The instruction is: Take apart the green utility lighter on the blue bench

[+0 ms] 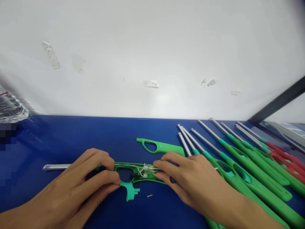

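An opened green gas lighter (150, 179) lies across the blue table, its inner parts and thin wires showing. Its metal tube (56, 166) points left. My left hand (95, 178) is closed around the neck end, fingertips at a teal trigger (130, 190) that hangs loose below the handle's opening. Over the other end, my right hand (181, 178) pinches the casing by the clear tank (150, 168) and hides much of it. A small screw (149, 196) rests on the table just below. Behind the right hand lies the loose green casing half (164, 147).
Several green lighters (252, 165) with metal tubes lie fanned out on the right, and red ones (283, 156) at the far right. A white wall (152, 57) with tape scraps rises behind the blue table (95, 133). Clear plastic wrap (11, 108) sits at the left edge.
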The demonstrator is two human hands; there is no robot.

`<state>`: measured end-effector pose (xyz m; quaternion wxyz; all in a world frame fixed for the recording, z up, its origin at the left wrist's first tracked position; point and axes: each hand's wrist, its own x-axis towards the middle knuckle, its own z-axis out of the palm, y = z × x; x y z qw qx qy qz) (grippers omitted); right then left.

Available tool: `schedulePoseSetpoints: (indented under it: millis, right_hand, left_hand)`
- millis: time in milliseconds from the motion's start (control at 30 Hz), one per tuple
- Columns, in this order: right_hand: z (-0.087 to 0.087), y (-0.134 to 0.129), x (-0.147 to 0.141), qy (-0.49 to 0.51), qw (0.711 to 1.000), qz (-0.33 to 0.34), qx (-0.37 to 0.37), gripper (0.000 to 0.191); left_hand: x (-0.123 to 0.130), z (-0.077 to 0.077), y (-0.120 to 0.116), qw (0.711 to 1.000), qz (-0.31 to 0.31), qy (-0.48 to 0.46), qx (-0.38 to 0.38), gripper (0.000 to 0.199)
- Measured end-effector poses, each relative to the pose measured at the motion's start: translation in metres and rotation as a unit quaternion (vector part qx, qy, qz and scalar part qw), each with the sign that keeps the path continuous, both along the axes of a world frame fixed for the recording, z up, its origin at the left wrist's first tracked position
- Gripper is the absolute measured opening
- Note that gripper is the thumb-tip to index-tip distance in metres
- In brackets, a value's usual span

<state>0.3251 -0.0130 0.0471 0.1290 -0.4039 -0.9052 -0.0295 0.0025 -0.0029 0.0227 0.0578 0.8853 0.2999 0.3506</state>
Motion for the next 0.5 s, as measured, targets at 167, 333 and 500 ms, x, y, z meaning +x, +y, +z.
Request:
schedulePoseSetpoints:
  millis: [167,333,500]
  right_hand:
    - [0.000,-0.001,-0.001,0.004,1.000,-0.003,-0.006,0.013]
    - [-0.001,-0.002,-0.001,0.026,1.000,-0.001,0.002,0.012]
    - [0.000,-0.004,-0.003,0.052,0.998,0.010,0.017,0.032]
  left_hand:
    - [-0.003,-0.003,0.004,1.000,0.018,0.008,0.018,0.024]
    - [-0.012,-0.011,0.012,0.999,0.020,0.027,0.018,0.026]
    - [-0.014,-0.009,0.013,0.999,-0.029,0.027,0.003,0.029]
